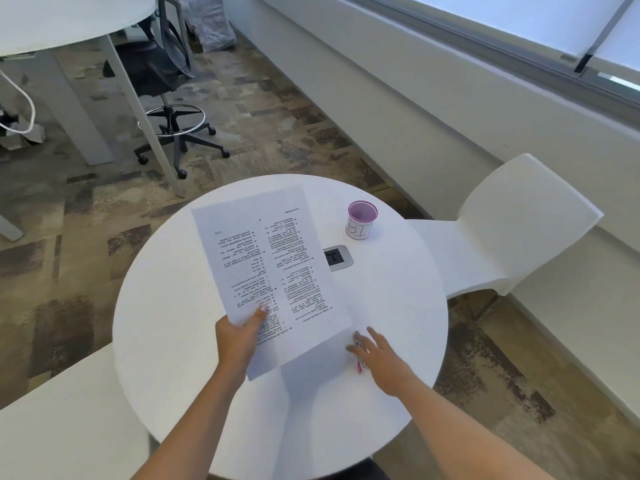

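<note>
The left hand (239,341) pinches the printed sheet (270,271) by its near corner, above the round table (173,341). The right hand (381,358), fingers spread, reaches over the pen (359,368) beside it. The one-corner hold may let the paper sag or crease, and a careless swipe could roll the pen away.

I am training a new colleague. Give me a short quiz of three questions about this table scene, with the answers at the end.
1. True or false: the left hand holds the sheet at its near edge, thumb on top.
2. Which thing lies under the fingers of the right hand? A) a pen B) scissors C) a key
3. Which two letters are written on the cup?

Key: 1 true; 2 A; 3 BI.
</note>
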{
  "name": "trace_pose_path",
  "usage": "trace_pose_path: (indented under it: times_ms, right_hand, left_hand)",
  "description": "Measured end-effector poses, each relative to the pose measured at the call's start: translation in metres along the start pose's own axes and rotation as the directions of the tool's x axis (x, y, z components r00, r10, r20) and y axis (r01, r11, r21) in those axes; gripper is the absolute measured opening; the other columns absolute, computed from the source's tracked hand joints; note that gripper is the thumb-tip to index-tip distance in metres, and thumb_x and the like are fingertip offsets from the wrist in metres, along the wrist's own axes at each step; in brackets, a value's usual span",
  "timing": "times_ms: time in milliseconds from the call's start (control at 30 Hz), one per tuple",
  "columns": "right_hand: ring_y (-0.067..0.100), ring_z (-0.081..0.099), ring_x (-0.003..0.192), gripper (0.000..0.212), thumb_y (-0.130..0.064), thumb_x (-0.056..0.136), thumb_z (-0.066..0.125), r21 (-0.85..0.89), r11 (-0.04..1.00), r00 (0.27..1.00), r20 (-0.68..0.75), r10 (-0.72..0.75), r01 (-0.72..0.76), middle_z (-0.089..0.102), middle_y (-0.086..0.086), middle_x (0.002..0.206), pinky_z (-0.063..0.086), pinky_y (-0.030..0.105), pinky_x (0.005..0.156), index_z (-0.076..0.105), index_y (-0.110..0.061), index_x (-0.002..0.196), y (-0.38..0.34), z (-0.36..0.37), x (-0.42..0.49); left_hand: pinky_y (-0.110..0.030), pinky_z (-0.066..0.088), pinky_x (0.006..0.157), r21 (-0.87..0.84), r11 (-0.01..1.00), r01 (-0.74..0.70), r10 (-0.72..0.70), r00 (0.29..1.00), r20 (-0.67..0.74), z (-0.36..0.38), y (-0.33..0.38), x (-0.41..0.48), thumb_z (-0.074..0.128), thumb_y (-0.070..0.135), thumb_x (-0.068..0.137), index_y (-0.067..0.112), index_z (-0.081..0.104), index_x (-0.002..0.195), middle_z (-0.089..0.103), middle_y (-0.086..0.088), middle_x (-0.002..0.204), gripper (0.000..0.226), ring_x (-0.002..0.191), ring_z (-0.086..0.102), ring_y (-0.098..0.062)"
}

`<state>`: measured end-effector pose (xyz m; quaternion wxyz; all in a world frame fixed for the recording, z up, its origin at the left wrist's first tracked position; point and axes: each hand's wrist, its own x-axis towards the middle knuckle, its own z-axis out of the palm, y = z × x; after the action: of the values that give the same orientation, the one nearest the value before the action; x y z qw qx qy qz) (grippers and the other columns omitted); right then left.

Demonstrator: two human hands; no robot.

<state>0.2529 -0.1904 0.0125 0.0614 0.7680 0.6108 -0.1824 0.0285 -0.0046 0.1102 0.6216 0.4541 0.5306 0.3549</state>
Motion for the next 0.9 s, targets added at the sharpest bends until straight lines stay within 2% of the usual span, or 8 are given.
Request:
trace_pose_path:
  times_ms: [100,267,400,533,567,633,733,900]
  right_hand:
    - [0.030,0.004,0.148,0.066,0.009,0.095,0.032,-0.159,0.977,0.983,0.142,-0.120,0.142,0.006,0.000,0.162,0.023,0.040,0.115,0.023,-0.025,0.151,0.008,-0.005,0.003]
    - [0.025,0.031,0.136,0.061,0.010,0.089,0.043,-0.041,0.996,0.988,0.139,-0.072,0.078,0.027,0.000,0.153,0.051,0.044,0.091,0.035,-0.017,0.143,0.006,-0.004,0.005]
    - [0.026,0.049,0.111,0.039,0.006,0.088,0.047,-0.061,0.998,0.999,0.043,0.022,-0.020,0.049,0.003,0.126,0.054,0.039,0.074,0.049,-0.012,0.121,0.000,0.008,0.007]
    - [0.016,0.062,0.077,0.036,-0.023,0.058,0.088,-0.119,0.992,0.996,-0.089,0.028,-0.038,0.064,-0.008,0.082,0.049,0.024,0.058,0.068,-0.022,0.087,-0.005,0.010,0.002]
    - [0.016,0.061,0.082,0.034,-0.026,0.065,0.085,-0.048,0.997,0.994,-0.098,0.057,-0.062,0.065,-0.007,0.087,0.049,0.025,0.066,0.067,-0.021,0.094,-0.007,0.010,0.002]
    - [0.015,0.055,0.101,0.020,-0.021,0.094,0.058,0.258,0.958,0.983,-0.102,0.154,-0.123,0.059,-0.001,0.111,0.045,0.024,0.083,0.055,-0.017,0.113,-0.011,0.015,0.003]
    - [-0.004,0.054,0.105,0.018,-0.009,0.100,0.040,0.671,0.732,0.978,-0.051,0.202,-0.117,0.055,-0.005,0.120,0.044,0.012,0.089,0.049,-0.020,0.111,-0.019,0.002,-0.001]
    - [-0.016,0.051,0.099,0.025,-0.018,0.100,0.038,0.840,0.539,0.972,-0.078,0.221,-0.055,0.057,-0.029,0.106,0.036,-0.002,0.079,0.046,-0.037,0.114,-0.029,-0.025,-0.014]
  left_hand:
    - [-0.017,0.054,0.054,0.008,1.000,-0.004,0.004,1.000,0.031,-0.004,0.004,0.002,0.082,0.021,0.078,0.024,0.070,0.093,0.074,0.013,0.085,0.020,0.069,0.072,-0.004]
    - [-0.017,0.055,0.053,0.001,1.000,-0.020,0.020,0.998,0.057,-0.005,0.011,0.004,0.083,0.022,0.077,0.023,0.071,0.096,0.076,0.013,0.085,0.023,0.071,0.074,-0.005]
    - [-0.017,0.055,0.053,0.002,1.000,-0.028,0.027,0.997,0.068,-0.002,0.017,0.006,0.083,0.021,0.076,0.024,0.071,0.094,0.076,0.012,0.084,0.022,0.071,0.074,-0.005]
    - [-0.016,0.054,0.052,0.011,0.999,-0.044,0.043,0.995,0.088,-0.001,0.023,0.007,0.084,0.021,0.076,0.023,0.072,0.093,0.077,0.015,0.081,0.021,0.071,0.074,-0.005]
    - [-0.016,0.054,0.052,0.014,0.999,-0.050,0.048,0.995,0.092,-0.002,0.024,0.007,0.084,0.022,0.075,0.023,0.072,0.093,0.077,0.015,0.081,0.021,0.071,0.074,-0.006]
    - [-0.015,0.054,0.051,0.017,0.998,-0.066,0.064,0.993,0.102,-0.003,0.028,0.007,0.084,0.023,0.074,0.024,0.072,0.091,0.077,0.017,0.081,0.021,0.071,0.074,-0.005]
    - [-0.015,0.053,0.052,0.018,0.995,-0.101,0.097,0.986,0.133,-0.003,0.035,0.007,0.085,0.025,0.071,0.025,0.073,0.090,0.077,0.017,0.082,0.023,0.072,0.074,-0.005]
    - [-0.017,0.056,0.056,0.012,0.985,-0.172,0.166,0.967,0.193,0.001,0.051,0.007,0.084,0.022,0.073,0.024,0.073,0.092,0.077,0.015,0.085,0.022,0.075,0.074,-0.006]
